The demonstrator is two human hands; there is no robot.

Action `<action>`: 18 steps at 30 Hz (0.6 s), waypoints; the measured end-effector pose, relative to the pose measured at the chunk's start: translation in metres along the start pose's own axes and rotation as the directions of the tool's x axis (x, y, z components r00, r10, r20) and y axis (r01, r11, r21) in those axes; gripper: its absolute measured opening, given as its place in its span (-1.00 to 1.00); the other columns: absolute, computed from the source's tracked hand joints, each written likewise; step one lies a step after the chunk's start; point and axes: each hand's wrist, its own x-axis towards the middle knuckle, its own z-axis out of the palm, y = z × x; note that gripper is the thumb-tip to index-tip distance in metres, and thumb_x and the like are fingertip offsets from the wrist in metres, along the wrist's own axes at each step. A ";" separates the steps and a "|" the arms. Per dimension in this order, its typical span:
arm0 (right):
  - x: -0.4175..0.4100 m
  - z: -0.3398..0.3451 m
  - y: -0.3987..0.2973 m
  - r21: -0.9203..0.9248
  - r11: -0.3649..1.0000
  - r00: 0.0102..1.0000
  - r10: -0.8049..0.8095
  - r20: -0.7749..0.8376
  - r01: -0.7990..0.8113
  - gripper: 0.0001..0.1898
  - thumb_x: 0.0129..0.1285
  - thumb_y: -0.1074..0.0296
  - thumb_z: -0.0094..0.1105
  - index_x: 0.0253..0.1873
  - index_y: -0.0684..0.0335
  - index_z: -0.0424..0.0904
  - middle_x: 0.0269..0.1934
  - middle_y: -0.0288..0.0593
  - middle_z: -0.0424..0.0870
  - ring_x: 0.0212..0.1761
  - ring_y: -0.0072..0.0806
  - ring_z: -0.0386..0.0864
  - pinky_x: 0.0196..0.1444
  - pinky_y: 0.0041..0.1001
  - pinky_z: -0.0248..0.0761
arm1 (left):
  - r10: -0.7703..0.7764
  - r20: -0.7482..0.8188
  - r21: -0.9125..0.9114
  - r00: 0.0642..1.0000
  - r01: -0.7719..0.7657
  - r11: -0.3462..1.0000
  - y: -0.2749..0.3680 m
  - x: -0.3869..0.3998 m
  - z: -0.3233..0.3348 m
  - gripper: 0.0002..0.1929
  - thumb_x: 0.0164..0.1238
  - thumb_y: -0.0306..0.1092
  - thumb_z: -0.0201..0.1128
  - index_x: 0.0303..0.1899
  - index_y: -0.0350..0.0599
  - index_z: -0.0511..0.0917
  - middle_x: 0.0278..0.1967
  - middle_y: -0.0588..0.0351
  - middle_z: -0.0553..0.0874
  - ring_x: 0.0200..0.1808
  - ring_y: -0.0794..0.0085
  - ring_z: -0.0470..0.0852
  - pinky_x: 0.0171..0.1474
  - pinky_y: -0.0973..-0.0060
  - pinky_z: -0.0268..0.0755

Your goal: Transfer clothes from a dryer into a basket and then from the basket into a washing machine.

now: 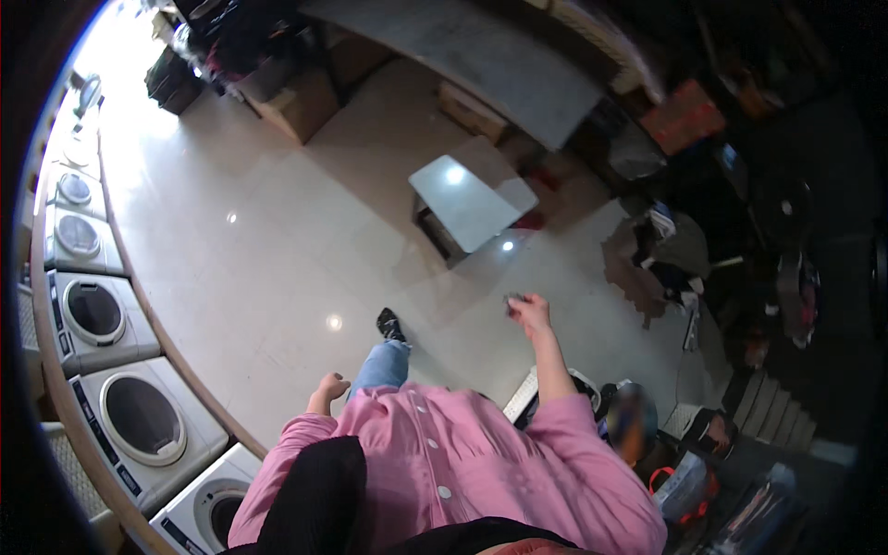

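My left hand (334,386) hangs low beside my blue jeans, near the lower middle of the view, with its fingers loosely curled; whether it holds anything cannot be made out. Farther right, my right hand (533,314) is stretched out in front over the tiled floor, closed on a small dark object (514,303) too blurred to name. A white-topped stool or small table (466,201) stands beyond that hand. One foot in a dark patterned shoe (390,324) is forward on the floor.
Front-loading machines with round doors (143,419) line the left side behind a curved-looking rail. A long table (479,55) and a cardboard box (295,104) stand ahead. Clothes (659,257) are heaped at the right; a white basket (522,397) and bags (685,489) are nearer me.
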 end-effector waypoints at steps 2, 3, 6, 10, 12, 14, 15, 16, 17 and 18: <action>0.037 0.075 -0.035 -0.011 0.999 0.994 0.031 0.109 -0.030 -0.76 0.09 0.65 0.18 -0.11 0.43 0.44 -0.24 -0.08 0.57 -0.28 -0.32 0.62 -0.28 -0.37 0.57 | -0.040 0.043 -0.014 0.998 0.041 0.999 -0.024 0.014 -0.036 -0.45 0.04 -0.07 0.25 0.04 -0.25 0.52 0.03 -0.20 0.57 0.11 0.09 0.51 0.19 0.35 0.33; 0.056 0.110 -0.047 -0.044 0.999 0.987 0.024 0.158 -0.017 -0.74 0.09 0.66 0.17 -0.09 0.44 0.43 -0.24 -0.07 0.57 -0.28 -0.30 0.62 -0.30 -0.36 0.59 | -0.047 0.093 -0.018 0.995 0.049 0.999 -0.030 0.023 -0.047 -0.44 0.04 -0.07 0.25 0.05 -0.25 0.51 0.02 -0.20 0.57 0.11 0.09 0.52 0.19 0.35 0.34; 0.119 0.196 -0.061 0.007 1.000 0.968 -0.011 0.249 0.009 -0.76 0.08 0.67 0.15 -0.11 0.47 0.44 -0.25 -0.02 0.58 -0.28 -0.29 0.62 -0.28 -0.38 0.61 | -0.066 -0.074 -0.142 0.995 0.055 0.988 -0.003 0.034 -0.124 -0.48 0.10 -0.13 0.23 0.05 -0.29 0.49 -0.01 -0.22 0.59 0.06 0.08 0.56 0.12 0.37 0.39; 0.178 0.305 -0.088 0.123 0.985 0.930 0.072 0.361 -0.124 -0.85 0.10 0.67 0.11 -0.19 0.50 0.46 -0.26 0.01 0.59 -0.31 -0.31 0.62 -0.22 -0.39 0.62 | -0.118 -0.245 -0.307 0.962 0.039 0.951 0.027 0.061 -0.200 -0.50 0.14 -0.18 0.21 0.08 -0.30 0.46 -0.03 -0.21 0.61 0.04 0.12 0.58 0.08 0.37 0.42; 0.216 0.337 -0.102 0.148 0.971 0.917 0.118 0.381 -0.186 -0.87 0.11 0.67 0.10 -0.21 0.49 0.46 -0.27 -0.02 0.59 -0.29 -0.30 0.62 -0.18 -0.41 0.61 | -0.090 -0.267 -0.400 0.959 -0.025 0.916 0.048 0.076 -0.231 -0.52 0.18 -0.22 0.19 0.10 -0.30 0.44 -0.05 -0.17 0.62 0.02 0.20 0.59 0.06 0.40 0.42; 0.260 0.350 -0.114 0.210 0.954 0.911 0.119 0.395 -0.215 -0.88 0.11 0.66 0.09 -0.22 0.45 0.47 -0.23 -0.01 0.58 -0.23 -0.25 0.60 -0.16 -0.37 0.61 | -0.091 -0.243 -0.454 0.966 -0.031 0.891 0.049 0.088 -0.246 -0.52 0.19 -0.24 0.19 0.10 -0.30 0.43 -0.05 -0.15 0.63 0.02 0.23 0.59 0.05 0.42 0.42; 0.292 0.349 -0.120 0.254 0.951 0.938 0.084 0.338 -0.176 -0.88 0.12 0.64 0.09 -0.22 0.45 0.47 -0.20 0.02 0.57 -0.19 -0.22 0.59 -0.12 -0.33 0.60 | -0.051 -0.232 -0.501 0.971 -0.075 0.862 0.056 0.101 -0.258 -0.53 0.20 -0.26 0.20 0.11 -0.30 0.42 -0.05 -0.13 0.63 0.01 0.26 0.59 0.04 0.43 0.42; 0.338 0.336 -0.134 0.305 0.946 0.965 0.032 0.260 -0.113 -0.88 0.13 0.63 0.09 -0.21 0.45 0.47 -0.17 0.05 0.56 -0.14 -0.19 0.58 -0.07 -0.29 0.59 | -0.091 -0.215 -0.519 0.972 -0.035 0.854 0.063 0.113 -0.265 -0.54 0.20 -0.27 0.21 0.11 -0.30 0.43 -0.07 -0.15 0.63 0.00 0.26 0.59 0.04 0.45 0.43; 0.385 0.307 -0.152 0.632 0.765 0.948 -0.095 0.304 -0.127 -0.88 0.15 0.57 0.11 -0.21 0.45 0.47 -0.10 0.10 0.53 -0.08 -0.15 0.56 0.01 -0.18 0.54 | -0.112 -0.179 -0.541 0.977 -0.003 0.841 0.068 0.128 -0.269 -0.53 0.20 -0.26 0.22 0.11 -0.30 0.43 -0.06 -0.17 0.62 0.01 0.24 0.59 0.04 0.44 0.43; 0.402 0.313 -0.179 0.768 0.635 0.981 -0.085 0.172 -0.079 -0.83 0.15 0.55 0.12 -0.14 0.40 0.45 -0.08 0.08 0.53 -0.05 -0.15 0.56 0.03 -0.16 0.52 | -0.184 -0.149 -0.576 0.971 0.066 0.815 0.055 0.128 -0.270 -0.53 0.19 -0.26 0.23 0.11 -0.30 0.43 -0.06 -0.19 0.62 0.01 0.22 0.59 0.04 0.43 0.43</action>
